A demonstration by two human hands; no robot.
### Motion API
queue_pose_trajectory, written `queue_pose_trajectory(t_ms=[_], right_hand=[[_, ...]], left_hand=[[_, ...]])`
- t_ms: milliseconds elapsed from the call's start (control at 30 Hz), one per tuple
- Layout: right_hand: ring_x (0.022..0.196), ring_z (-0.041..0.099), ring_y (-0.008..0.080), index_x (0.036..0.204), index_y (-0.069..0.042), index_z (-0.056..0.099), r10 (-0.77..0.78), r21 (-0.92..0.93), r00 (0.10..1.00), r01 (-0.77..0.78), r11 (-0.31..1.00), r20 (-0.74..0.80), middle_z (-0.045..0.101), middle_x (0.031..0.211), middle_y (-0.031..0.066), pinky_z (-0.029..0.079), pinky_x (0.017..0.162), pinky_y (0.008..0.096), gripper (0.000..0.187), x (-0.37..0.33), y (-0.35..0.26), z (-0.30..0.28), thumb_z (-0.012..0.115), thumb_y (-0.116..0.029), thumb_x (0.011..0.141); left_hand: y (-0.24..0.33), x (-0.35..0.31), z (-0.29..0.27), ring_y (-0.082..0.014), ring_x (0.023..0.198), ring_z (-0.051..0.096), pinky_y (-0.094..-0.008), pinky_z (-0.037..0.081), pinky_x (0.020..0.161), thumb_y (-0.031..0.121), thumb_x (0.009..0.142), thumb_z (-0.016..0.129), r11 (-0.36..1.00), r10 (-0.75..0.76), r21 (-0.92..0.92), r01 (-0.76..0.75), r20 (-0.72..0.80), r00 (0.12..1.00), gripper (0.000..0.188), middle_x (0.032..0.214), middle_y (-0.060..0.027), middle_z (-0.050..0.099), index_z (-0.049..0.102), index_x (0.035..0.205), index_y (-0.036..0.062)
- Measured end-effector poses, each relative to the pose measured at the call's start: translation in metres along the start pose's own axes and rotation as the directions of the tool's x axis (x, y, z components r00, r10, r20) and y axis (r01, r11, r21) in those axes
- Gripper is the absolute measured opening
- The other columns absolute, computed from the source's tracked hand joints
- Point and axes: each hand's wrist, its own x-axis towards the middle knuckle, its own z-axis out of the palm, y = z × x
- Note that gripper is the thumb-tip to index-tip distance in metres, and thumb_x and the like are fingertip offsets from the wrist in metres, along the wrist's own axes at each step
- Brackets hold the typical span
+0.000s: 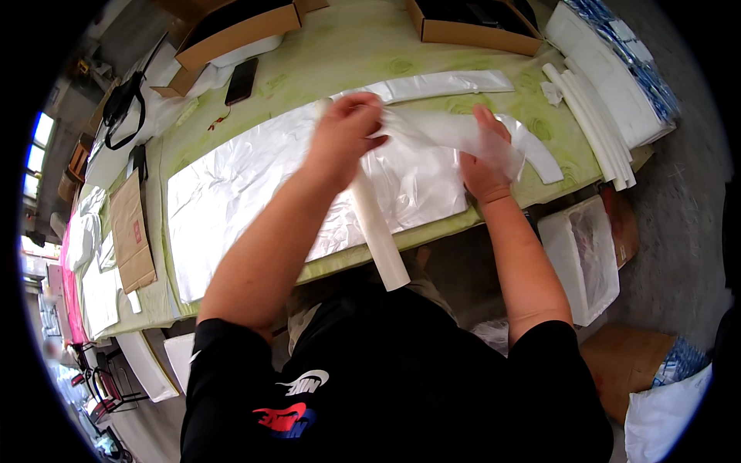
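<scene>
Hands grip a clear plastic bag just above centre frame, left hand pinching one end, right hand closed on the other, stretching it taut over the white foam rod and stacked bags on the green surface.

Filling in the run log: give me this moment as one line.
left hand: grips plastic bag | right hand: inside bag | white tube: under the hands, on plastic sheets | table
</scene>
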Motion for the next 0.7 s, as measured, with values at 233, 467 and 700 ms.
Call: queue_pose_trajectory(t_ms=[233,467,700], right_hand=[[0.117,0.058,0.0366,0.131,-0.008,0.062,-0.025,-0.02,1.0,0.025,0.999,0.003,0.065,0.125,0.0148,0.042,0.107,0.0475,0.053,-0.001,-0.002,0.002,0.069,-0.009,0.078],[0.11,0.061,0.0329,0.12,-0.008,0.068,-0.002,-0.044,0.999,0.003,0.999,0.037,0.07,0.115,0.0109,0.046,0.103,0.0448,0.04,-0.004,0.004,0.008,0.069,-0.011,0.079],[0.107,0.063,0.0317,0.11,-0.01,0.071,0.019,-0.097,0.997,-0.012,0.995,0.069,0.072,0.111,0.0095,0.048,0.099,0.0434,0.03,-0.007,0.007,0.005,0.067,-0.011,0.08]], left_hand=[[0.055,-0.048,-0.171,-0.0121,0.092,0.064,-0.0315,0.054,0.084,0.022,0.097,0.071,0.95,-0.105,0.246,0.194,-0.334,0.937,0.038,0.11,-0.0027,0.068,0.059,0.131,0.0111],[0.002,-0.047,-0.226,-0.0113,0.087,0.056,-0.0276,0.048,0.075,0.021,0.096,0.072,0.787,0.501,0.606,-0.118,-0.515,0.696,0.036,0.101,-0.0013,0.062,0.061,0.125,0.0046],[-0.019,-0.101,-0.121,-0.0339,0.126,0.057,-0.0438,0.047,0.107,0.022,0.092,0.072,0.383,0.262,0.808,-0.449,0.371,0.891,0.037,0.132,-0.0131,0.063,0.065,0.125,0.0089]])
